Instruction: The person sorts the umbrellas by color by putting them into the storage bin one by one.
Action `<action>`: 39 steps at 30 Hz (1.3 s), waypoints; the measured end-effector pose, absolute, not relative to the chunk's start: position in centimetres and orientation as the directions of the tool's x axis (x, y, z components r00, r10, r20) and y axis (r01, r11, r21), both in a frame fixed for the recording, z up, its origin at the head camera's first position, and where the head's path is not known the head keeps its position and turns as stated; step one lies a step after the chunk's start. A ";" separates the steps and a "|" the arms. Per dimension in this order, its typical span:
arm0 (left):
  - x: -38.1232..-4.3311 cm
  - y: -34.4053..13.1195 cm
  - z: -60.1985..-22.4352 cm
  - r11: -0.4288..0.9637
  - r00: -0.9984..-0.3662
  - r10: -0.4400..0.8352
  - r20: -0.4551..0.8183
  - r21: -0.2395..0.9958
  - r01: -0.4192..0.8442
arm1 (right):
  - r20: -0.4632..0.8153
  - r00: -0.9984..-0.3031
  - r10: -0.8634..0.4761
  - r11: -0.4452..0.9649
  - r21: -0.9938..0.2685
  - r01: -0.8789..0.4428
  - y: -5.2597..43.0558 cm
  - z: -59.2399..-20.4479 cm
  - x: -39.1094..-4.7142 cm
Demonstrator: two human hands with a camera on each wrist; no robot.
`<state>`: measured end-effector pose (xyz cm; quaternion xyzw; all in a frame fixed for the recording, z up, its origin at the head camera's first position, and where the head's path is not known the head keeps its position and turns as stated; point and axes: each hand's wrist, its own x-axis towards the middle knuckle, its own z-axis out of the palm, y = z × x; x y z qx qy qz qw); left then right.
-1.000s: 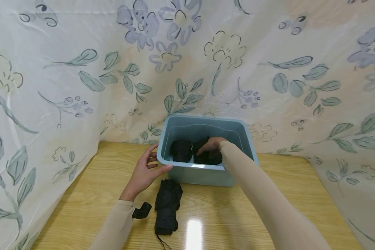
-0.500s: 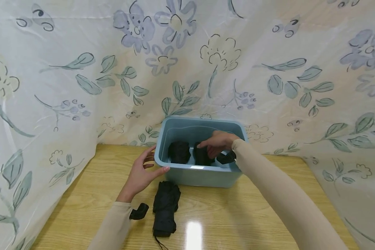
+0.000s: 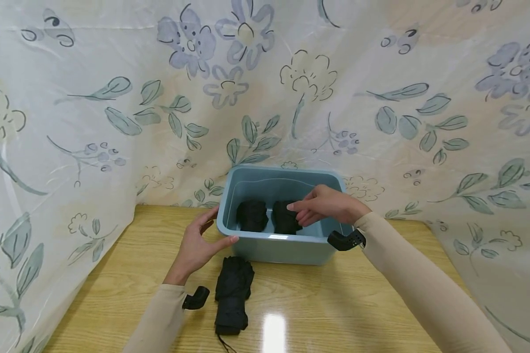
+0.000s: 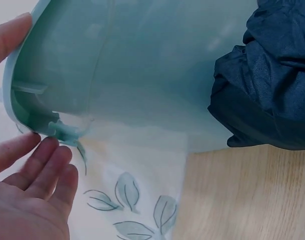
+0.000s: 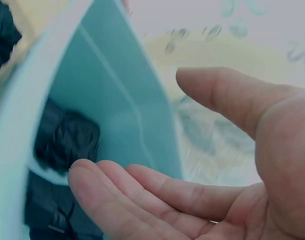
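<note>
A blue-grey plastic bin (image 3: 282, 249) stands on the table near the back cloth. Inside it, side by side, are two black fabric bundles, a left one (image 3: 252, 215) and a right one (image 3: 285, 218), that look like folded umbrellas. My left hand (image 3: 196, 250) spans the bin's front left corner, with its thumb on the front rim and relaxed fingers touching the left side. Over the right part of the bin, my right hand (image 3: 324, 205) holds nothing; its fingers are loosely bent beside the right bundle. A folded black umbrella (image 3: 233, 296) with a cord lies in front of the bin.
The wooden table (image 3: 300, 299) has a bright light reflection near its front. A flowered cloth (image 3: 168, 122) hangs behind and at both sides. Black wrist devices sit on both sleeves, the right one (image 3: 344, 240) overlapping the bin's front right rim.
My right hand has let go of the right bundle and drawn up and to the right, leaving it in the bin. The left hand keeps its place at the bin's corner.
</note>
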<state>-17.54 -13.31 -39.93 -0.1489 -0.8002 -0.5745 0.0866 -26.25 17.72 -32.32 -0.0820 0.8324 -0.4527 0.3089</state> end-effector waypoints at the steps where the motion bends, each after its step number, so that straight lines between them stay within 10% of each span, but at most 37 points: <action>1: -17.5 -13.3 -39.9 0.293 -0.941 0.140 0.308 0.895 0.336 | -0.430 -0.794 -0.429 0.571 -0.810 0.130 17.8 -32.1 -25.8; 19: -17.7 -13.5 -40.0 0.290 -0.943 0.158 0.293 0.899 0.328 | -0.306 -0.758 -0.575 0.470 -0.882 0.000 17.5 -31.6 -17.0; 39: -17.7 -13.5 -39.9 0.290 -0.941 0.182 0.287 0.898 0.330 | -0.312 -0.808 -0.500 0.490 -0.871 0.034 12.3 -44.8 -13.7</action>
